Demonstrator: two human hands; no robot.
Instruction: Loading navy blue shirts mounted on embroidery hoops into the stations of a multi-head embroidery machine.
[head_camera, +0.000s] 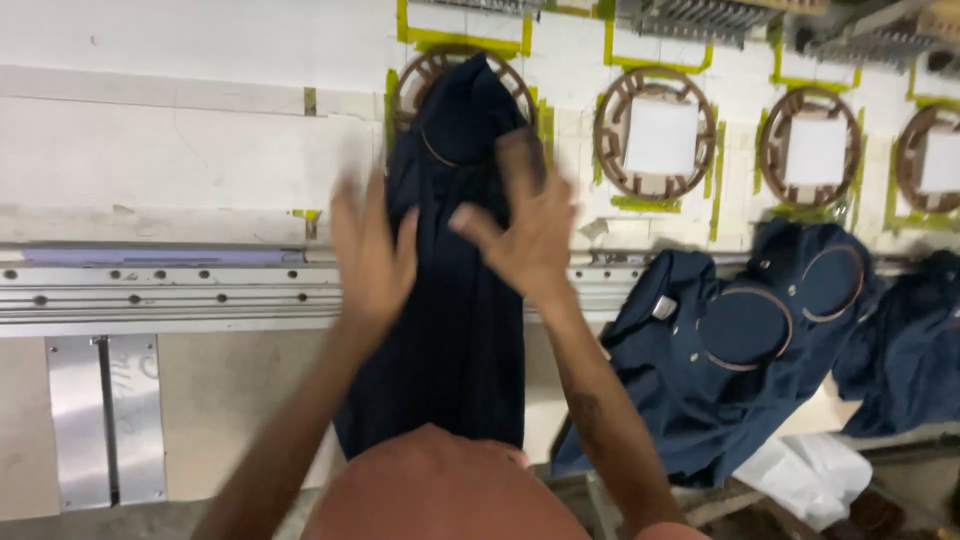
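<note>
White embroidery table with wooden hoop frames (656, 135) awaiting: both hands, left hand (372, 252) and right hand (525, 222), fingers spread wide and blurred, press the navy garment (455, 330) over the leftmost frame, while hooped shirts (745, 340) lie beside.

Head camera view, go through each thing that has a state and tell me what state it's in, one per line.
Dark blue garment: draped lengthwise over the worktable, top end on a round frame.
Left hand: open, fingers spread on the garment.
Right hand: open, blurred, on the garment.
Empty round frames: no garment on them, white squares showing.
Hooped garment pile: crumpled, hanging off the table edge.
</note>
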